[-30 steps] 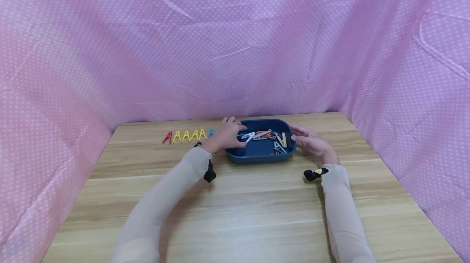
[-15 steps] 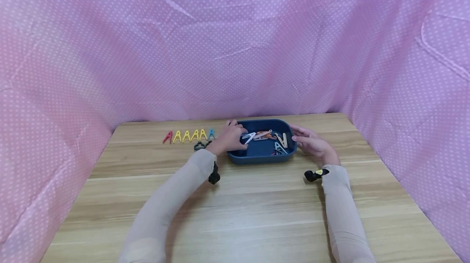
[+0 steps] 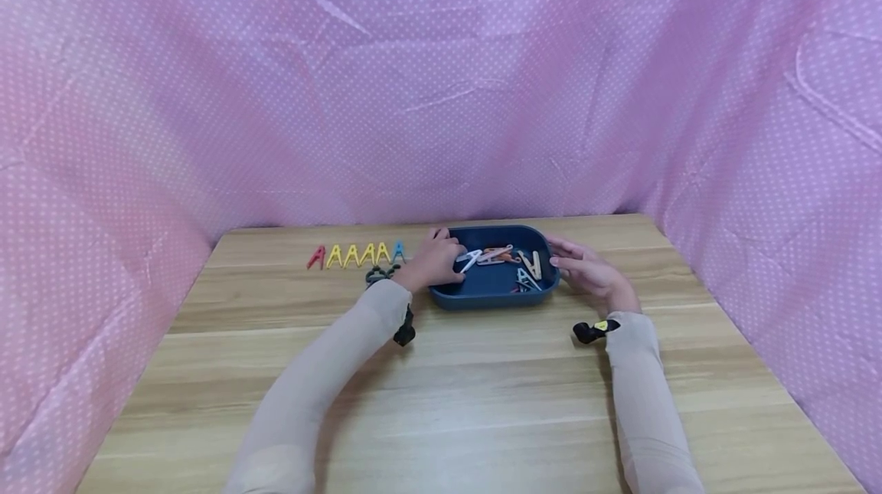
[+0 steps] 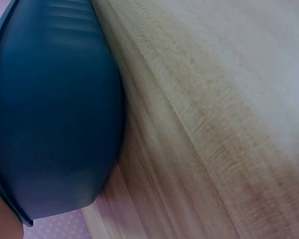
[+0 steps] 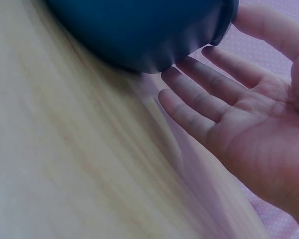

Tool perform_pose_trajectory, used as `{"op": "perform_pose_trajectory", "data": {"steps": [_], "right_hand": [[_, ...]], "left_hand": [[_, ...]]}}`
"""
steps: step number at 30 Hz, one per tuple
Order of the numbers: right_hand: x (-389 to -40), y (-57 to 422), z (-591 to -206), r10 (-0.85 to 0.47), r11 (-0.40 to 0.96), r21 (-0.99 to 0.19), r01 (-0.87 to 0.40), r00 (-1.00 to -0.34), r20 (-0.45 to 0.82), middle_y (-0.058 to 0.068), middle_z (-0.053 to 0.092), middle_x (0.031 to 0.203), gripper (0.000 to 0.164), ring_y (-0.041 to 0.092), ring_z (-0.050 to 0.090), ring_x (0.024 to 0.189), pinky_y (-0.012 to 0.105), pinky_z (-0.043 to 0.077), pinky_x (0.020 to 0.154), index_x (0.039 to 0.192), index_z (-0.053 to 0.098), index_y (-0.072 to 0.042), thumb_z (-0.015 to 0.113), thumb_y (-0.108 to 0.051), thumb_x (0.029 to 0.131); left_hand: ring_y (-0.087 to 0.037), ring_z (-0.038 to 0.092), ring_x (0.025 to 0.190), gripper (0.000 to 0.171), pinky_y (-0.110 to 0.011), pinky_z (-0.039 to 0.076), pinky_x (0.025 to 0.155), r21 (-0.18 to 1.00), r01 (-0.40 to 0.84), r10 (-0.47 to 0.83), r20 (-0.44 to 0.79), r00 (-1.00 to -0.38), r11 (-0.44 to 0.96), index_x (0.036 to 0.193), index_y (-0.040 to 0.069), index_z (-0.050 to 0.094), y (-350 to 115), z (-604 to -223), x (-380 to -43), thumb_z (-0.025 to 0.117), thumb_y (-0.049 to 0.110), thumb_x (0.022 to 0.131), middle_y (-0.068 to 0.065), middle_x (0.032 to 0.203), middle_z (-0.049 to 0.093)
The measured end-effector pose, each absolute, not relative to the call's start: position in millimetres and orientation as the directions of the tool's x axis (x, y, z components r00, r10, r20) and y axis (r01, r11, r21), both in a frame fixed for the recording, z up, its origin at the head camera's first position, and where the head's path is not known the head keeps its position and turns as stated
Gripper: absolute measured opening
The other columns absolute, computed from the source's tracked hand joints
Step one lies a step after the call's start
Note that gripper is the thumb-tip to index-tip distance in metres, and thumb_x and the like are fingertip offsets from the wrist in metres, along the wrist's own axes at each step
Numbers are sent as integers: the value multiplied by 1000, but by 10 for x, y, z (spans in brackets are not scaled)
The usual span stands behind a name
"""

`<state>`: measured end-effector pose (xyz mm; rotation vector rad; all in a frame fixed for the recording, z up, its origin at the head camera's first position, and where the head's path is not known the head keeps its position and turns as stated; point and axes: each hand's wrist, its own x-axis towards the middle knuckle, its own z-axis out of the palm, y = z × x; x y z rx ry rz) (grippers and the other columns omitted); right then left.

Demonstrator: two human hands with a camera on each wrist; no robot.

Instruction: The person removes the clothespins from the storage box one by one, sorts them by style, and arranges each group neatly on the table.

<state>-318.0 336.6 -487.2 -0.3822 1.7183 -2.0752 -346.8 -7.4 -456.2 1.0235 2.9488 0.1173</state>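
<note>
A dark blue rectangular box (image 3: pixel 494 302) stands near the back of the table, holding several clothespins. Over its left rim reaches my left hand (image 3: pixel 436 259), thumb and fingers parted, fingertips right at the white clothespin (image 3: pixel 472 259). Peach and orange clothespins (image 3: pixel 498 255) lie in the middle, a cream one (image 3: pixel 534 264) and a light blue one (image 3: pixel 525 279) on the right. My right hand (image 3: pixel 587 273) is against the box's right end; in the right wrist view its fingers are extended and its thumb (image 5: pixel 269 25) meets the rim. The left wrist view shows mostly box wall (image 4: pixel 55 119).
Left of the box, a row of clothespins stretches along the table: one red (image 3: pixel 316 257), several yellow (image 3: pixel 352 255), one blue (image 3: pixel 399 252). A dark green item (image 3: pixel 377 275) lies beside my left wrist. Pink dotted cloth (image 3: pixel 441 96) hangs behind the table.
My left hand has shifted slightly right, its thumb and fingers drawing closer together around the white clothespin's end. The right hand stays at the box's right end.
</note>
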Motion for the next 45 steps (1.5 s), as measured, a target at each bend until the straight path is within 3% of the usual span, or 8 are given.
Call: {"op": "perform_pose_trajectory", "data": {"steps": [8, 16, 31, 45], "right_hand": [[-3178, 3389, -4892, -478, -172, -975, 140, -877, -42, 2, 50, 150, 64, 9, 54, 131, 21, 44, 107, 160, 16, 5, 45, 6, 103], [-3201, 3400, -4916, -481, -156, -980, 126, -876, -36, -3, 54, 144, 63, 7, 56, 129, 21, 45, 106, 159, 15, 7, 43, 8, 103], [-3215, 3360, -4861, -472, -109, -985, 133, -879, -66, -2, 52, 144, 64, 7, 56, 126, 21, 46, 104, 159, 17, 5, 46, 5, 102], [-3211, 3375, -4870, -473, -97, -988, 123, -879, -63, -3, 51, 144, 66, 4, 56, 126, 19, 45, 104, 159, 13, 7, 47, 6, 102]], "left_hand": [[-21, 49, 105, 49, -45, 36, 108, 60, 621, 621, 29, -783, 781, 128, 12, 71, -41, -4602, -3493, 78, 41, 89, -3, 121, 72], [-21, 50, 107, 50, -46, 35, 110, 51, 613, 613, 15, -790, 788, 131, 13, 70, -26, -4614, -3495, 77, 41, 90, -3, 123, 71], [-19, 49, 100, 45, -44, 33, 108, 149, 575, 573, 58, -817, 805, 125, 14, 73, -81, -4639, -3492, 80, 38, 87, -1, 117, 73], [-21, 50, 102, 44, -44, 36, 105, 169, 568, 564, 75, -822, 805, 123, 12, 74, -91, -4582, -3471, 80, 37, 87, -4, 117, 73]]}}
